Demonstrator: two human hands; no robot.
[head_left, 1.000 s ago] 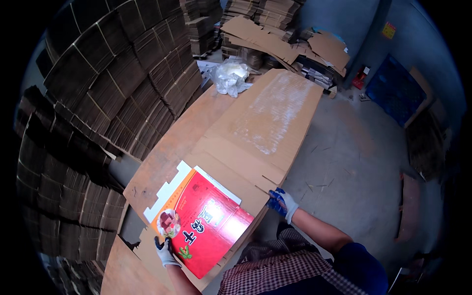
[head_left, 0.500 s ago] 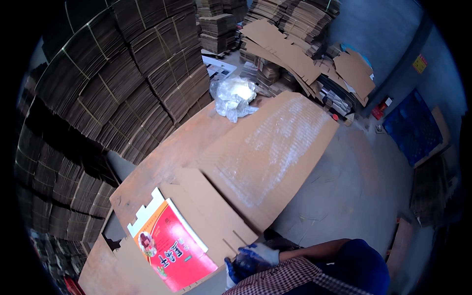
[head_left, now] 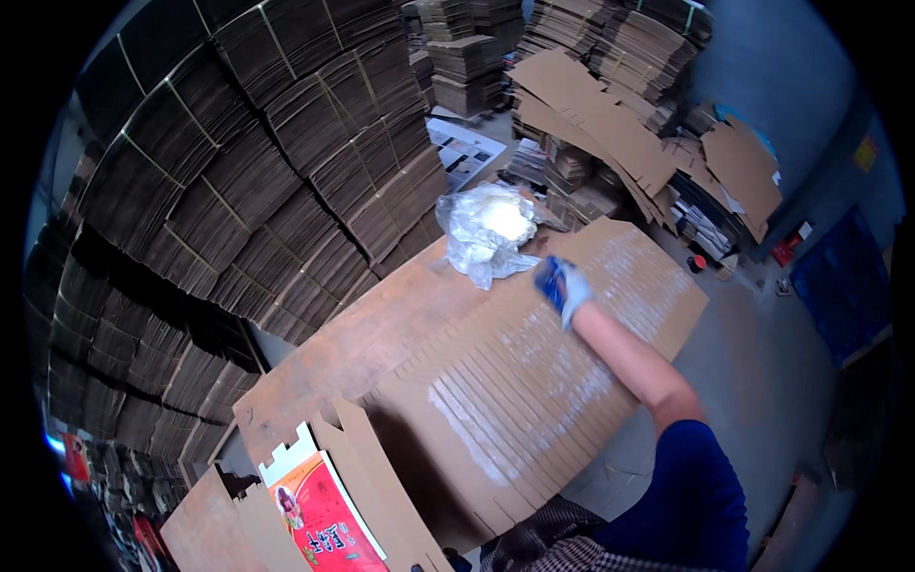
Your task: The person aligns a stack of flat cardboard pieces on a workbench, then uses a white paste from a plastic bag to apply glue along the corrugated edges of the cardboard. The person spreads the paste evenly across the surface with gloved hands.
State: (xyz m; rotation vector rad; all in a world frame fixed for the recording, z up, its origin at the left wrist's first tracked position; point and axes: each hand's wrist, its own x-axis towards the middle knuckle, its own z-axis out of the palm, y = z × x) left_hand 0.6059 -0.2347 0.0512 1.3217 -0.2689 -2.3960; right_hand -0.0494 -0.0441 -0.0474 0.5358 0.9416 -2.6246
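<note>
My right hand (head_left: 564, 294), in a white and blue glove, reaches across a fanned row of brown corrugated cardboard sheets (head_left: 534, 381) streaked with white paste. It is beside a crumpled clear plastic bag (head_left: 481, 243) with white stuff in it. Its fingers look bent but are blurred, so their grip is unclear. Of my left hand (head_left: 457, 561) only a dark blue bit of glove shows at the lower edge, by the cardboard blank; its fingers are hidden. A red and orange printed panel (head_left: 329, 520) with a white notched edge lies on a brown cardboard blank (head_left: 367, 467).
The wooden table (head_left: 357, 319) carries all this. Tall strapped stacks of cardboard (head_left: 276, 143) rise along its left side. Loose cardboard sheets (head_left: 596, 119) lie on piles behind it. A blue plastic pallet (head_left: 843, 286) leans by the right wall.
My right hand has left the near edge of the cardboard blank and swung far forward over the pasted sheets. My left hand has nearly dropped out of view. The view has shifted too.
</note>
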